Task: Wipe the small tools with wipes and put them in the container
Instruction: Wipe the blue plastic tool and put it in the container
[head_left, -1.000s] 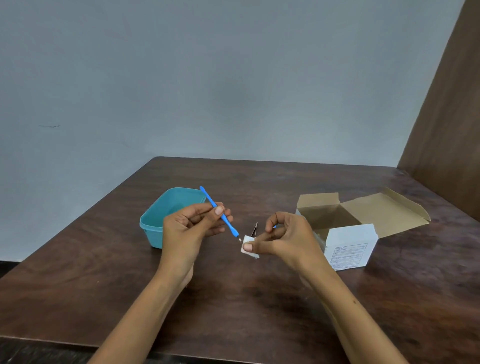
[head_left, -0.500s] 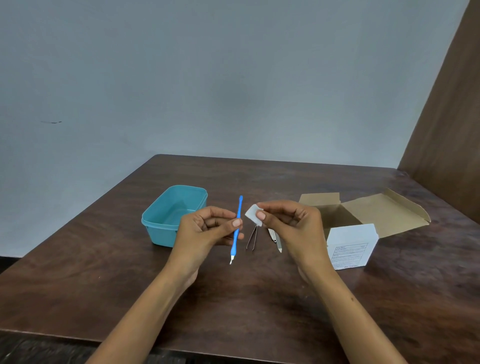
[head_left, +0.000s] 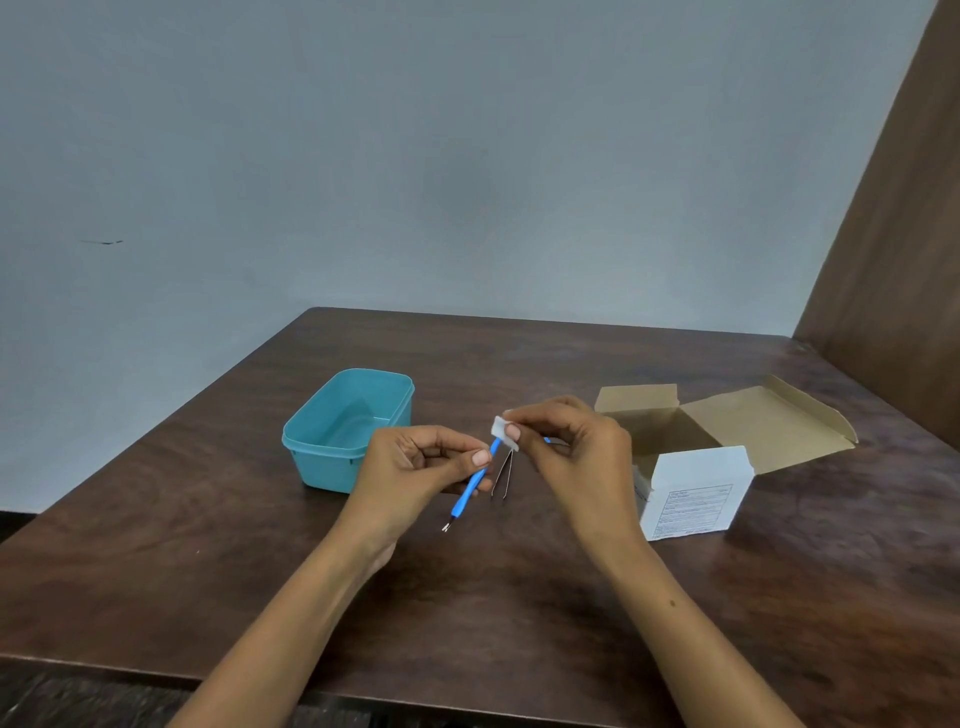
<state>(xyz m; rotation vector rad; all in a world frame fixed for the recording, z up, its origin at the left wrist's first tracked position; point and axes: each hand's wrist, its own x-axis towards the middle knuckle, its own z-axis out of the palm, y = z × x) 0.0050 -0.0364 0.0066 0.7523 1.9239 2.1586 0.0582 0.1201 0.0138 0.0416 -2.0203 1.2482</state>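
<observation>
My left hand (head_left: 415, 467) pinches a thin blue-handled tool (head_left: 467, 493) at its middle, metal tip pointing down toward the table. My right hand (head_left: 571, 447) holds a small white wipe (head_left: 502, 430) folded around the tool's upper end. Metal tweezers (head_left: 504, 475) lie on the table just behind the tool. A bit of another blue tool (head_left: 547, 440) shows behind my right fingers. The teal plastic container (head_left: 332, 457) stands open to the left of my left hand; I see nothing inside it.
An open cardboard box (head_left: 696, 488) with a white printed front stands to the right of my right hand, flaps spread back. The dark wooden table (head_left: 208, 571) meets a wooden panel (head_left: 893, 260) at the right and a grey wall behind.
The blue tool has turned from tip-toward-the-wipe to tip-down. My right hand has brought the wipe onto the tool's upper end.
</observation>
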